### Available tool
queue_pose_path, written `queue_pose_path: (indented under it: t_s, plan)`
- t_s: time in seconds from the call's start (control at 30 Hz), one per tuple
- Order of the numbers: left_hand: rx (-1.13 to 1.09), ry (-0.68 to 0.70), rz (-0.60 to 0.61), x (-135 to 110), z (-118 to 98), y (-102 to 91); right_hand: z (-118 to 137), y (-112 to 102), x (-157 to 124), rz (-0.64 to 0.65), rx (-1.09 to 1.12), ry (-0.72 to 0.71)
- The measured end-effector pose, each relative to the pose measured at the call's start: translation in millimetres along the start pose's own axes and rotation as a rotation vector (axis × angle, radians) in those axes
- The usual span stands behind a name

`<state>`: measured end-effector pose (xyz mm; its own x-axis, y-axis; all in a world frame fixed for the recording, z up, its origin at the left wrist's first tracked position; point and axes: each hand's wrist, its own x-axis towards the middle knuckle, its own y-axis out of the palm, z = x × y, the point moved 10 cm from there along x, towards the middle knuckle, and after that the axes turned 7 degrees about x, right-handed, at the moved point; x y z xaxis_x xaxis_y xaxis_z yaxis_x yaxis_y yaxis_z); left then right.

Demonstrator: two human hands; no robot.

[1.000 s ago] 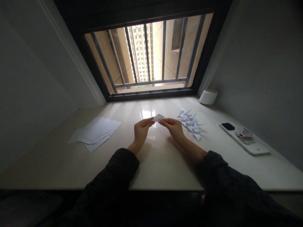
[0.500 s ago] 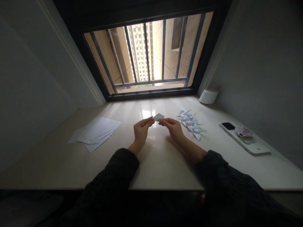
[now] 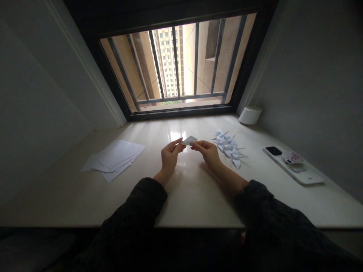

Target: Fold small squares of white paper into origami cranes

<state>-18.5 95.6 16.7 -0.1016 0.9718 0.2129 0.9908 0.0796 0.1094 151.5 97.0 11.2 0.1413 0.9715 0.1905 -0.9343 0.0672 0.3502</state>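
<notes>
A white phone (image 3: 307, 176) lies near the right wall (image 3: 314, 94), a rounded white object (image 3: 250, 116) nearer the barred window (image 3: 185, 68).

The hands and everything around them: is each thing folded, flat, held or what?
Small paper, folded, held
Left hand, fingertips at the small paper's left corner, grip unclear
Right hand, pinching the small paper
Loose sheets, flat, unevenly overlapping
Pointy paper shapes, folded, bunched together
Phone, lying back side up
Small white object, standing
Window, can't tell whether shut

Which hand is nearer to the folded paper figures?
Right. The right hand is just left of the paper figures; the left hand is farther left, on the right hand's other side.
</notes>
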Motion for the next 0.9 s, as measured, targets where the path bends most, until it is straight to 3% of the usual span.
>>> queue_pose_path:
  t_s: [0.43,0.63,0.9]
  plan:
    - [0.008,0.046,0.073,-0.7,-3.3,5.4,2.1,-4.8,2.1,-0.015,-0.042,-0.024]
    - [0.120,0.101,0.007,0.5,-7.5,-0.1,4.3,-2.3,1.7,0.010,-0.047,-0.044]
    - [0.092,0.055,0.000,3.1,-3.2,-2.5,5.9,-0.5,3.2,0.051,-0.027,-0.064]
